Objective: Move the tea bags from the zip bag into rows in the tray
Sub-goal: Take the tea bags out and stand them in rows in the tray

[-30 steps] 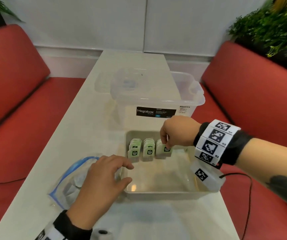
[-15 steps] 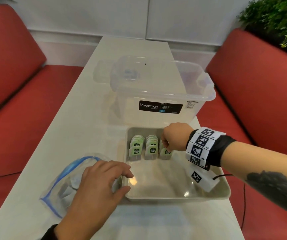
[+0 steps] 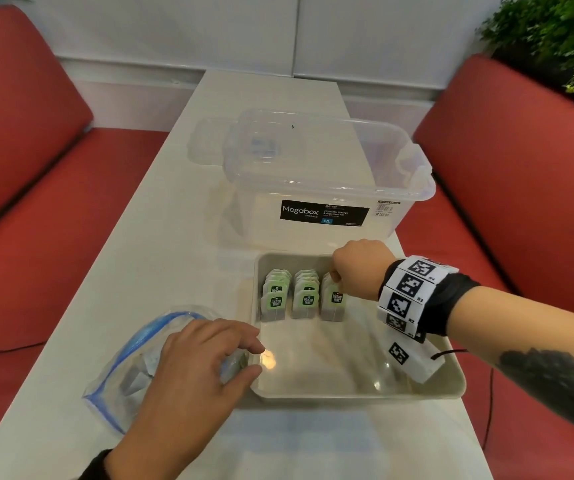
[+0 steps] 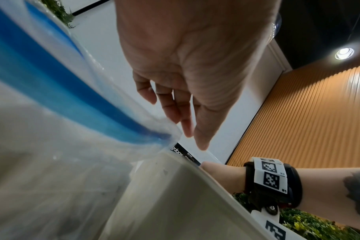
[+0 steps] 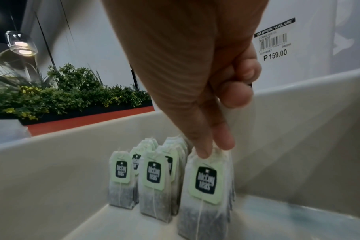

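The right hand [image 5: 197,104] was shown with thumb and forefinger pinched on the top edge of a paper tea bag with a pale green tag [image 5: 208,188], the front bag of the third row. This bag was stood in the shallow beige plastic tray [image 3: 358,393] at about 12 o'clock of its floor, near the far wall. The other tea bags [image 3: 290,296] were stood in two rows just beside it at 9 o'clock.

The left hand [image 3: 188,382] was laid on the clear zip bag with a blue seal [image 3: 126,362], fingers relaxed and spread, nothing gripped. The zip bag lay on the white worktop [image 3: 161,237] against the tray's 9 o'clock wall, with bags left inside.

Risk, as judged: on release, the thin bag could topple toward 6 o'clock, where nothing was placed to support it; a tag string caught on a finger could drag it out of line or knock the neighbouring row.

The held bag's long axis was upright, top edge uppermost, its tagged face turned toward 6 o'clock.
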Action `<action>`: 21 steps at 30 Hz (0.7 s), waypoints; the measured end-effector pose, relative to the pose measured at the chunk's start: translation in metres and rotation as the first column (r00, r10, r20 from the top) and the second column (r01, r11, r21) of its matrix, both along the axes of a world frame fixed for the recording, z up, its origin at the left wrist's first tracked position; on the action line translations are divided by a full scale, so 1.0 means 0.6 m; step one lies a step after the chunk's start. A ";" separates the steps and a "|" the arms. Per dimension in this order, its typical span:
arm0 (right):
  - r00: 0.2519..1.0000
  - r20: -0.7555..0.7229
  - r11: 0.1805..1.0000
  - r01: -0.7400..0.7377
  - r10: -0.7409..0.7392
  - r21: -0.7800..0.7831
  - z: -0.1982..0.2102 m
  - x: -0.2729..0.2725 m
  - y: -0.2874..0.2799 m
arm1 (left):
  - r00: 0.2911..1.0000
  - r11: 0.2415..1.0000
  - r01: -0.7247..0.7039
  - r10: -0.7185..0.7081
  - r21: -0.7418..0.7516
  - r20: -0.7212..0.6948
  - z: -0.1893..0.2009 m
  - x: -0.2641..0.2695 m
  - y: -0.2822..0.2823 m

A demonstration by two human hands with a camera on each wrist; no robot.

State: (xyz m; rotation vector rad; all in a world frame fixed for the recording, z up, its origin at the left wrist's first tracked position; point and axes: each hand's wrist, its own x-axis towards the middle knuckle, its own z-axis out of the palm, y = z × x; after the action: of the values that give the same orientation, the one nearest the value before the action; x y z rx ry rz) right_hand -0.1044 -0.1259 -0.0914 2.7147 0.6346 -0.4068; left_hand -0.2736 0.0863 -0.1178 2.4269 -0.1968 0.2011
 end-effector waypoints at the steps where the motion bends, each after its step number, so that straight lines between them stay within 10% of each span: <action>1: 1.000 0.007 1.000 0.004 -0.005 0.015 0.001 0.001 -0.003 | 1.000 1.000 -0.011 0.012 -0.018 0.016 0.000 0.000 0.002; 12: 0.992 0.121 0.952 -0.016 -0.022 0.307 0.073 -0.052 0.011 | 0.911 0.902 -0.411 0.403 0.131 0.085 0.020 -0.019 0.099; 17: 0.996 0.069 0.838 -0.079 0.050 0.539 0.109 -0.137 0.080 | 0.897 0.915 -0.353 0.390 0.194 -0.209 -0.008 -0.049 0.123; 21: 0.986 0.010 0.735 -0.129 0.164 0.666 0.097 -0.205 0.145 | 0.940 0.952 -0.283 0.299 0.115 -0.162 -0.014 -0.076 0.108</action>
State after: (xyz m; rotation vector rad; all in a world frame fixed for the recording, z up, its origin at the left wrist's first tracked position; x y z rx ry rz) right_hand -0.2274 -0.0387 -0.0335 3.2878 1.1999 -0.2301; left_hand -0.3190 0.1510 -0.1263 2.5395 0.2421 0.1075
